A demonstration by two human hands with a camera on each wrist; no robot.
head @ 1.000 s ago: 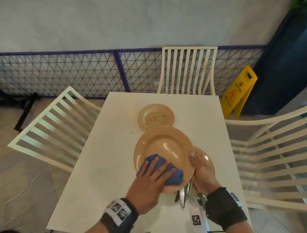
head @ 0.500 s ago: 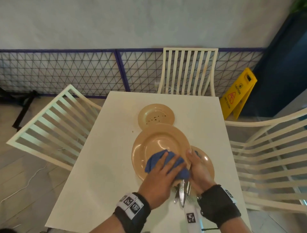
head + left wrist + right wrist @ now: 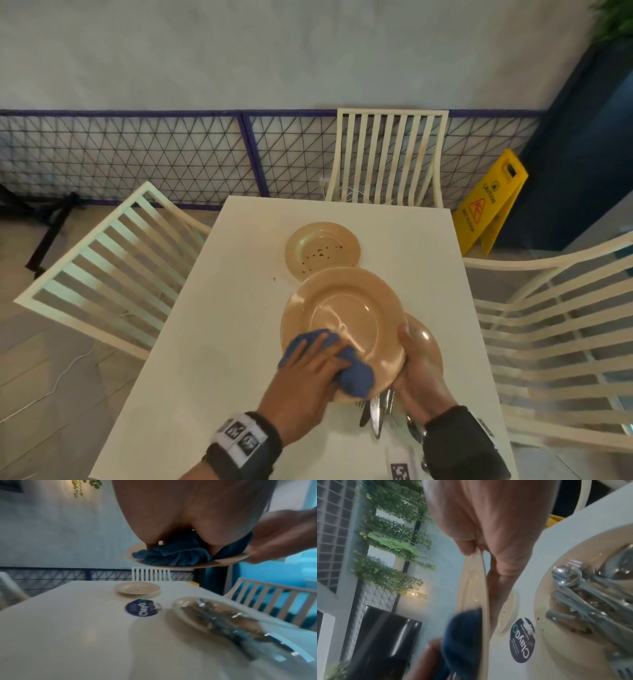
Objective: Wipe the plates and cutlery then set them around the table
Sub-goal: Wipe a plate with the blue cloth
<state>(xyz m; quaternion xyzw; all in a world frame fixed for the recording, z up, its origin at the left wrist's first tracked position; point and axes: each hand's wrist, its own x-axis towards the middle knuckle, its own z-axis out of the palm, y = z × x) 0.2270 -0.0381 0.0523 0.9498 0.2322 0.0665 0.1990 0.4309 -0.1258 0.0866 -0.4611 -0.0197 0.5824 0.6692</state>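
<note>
Over table [image 3: 212, 342], cloth [image 3: 356, 380] further left on plate [image 3: 346, 308]

Head above, 2 wrists (plate [image 3: 346, 308] shared)

**Where things sit on your table**

The held plate [image 3: 346, 315] hangs above the near right part of the table [image 3: 205, 342]. Your right hand [image 3: 418, 370] grips its right rim, and your left hand [image 3: 305, 380] presses the cloth [image 3: 356, 380] on its near left part. Below it and to the right, the second plate [image 3: 544, 601] lies on the table with the cutlery [image 3: 583, 595] in it. The third plate [image 3: 322, 250] lies behind. A round label [image 3: 142, 607] lies just before it.
</note>
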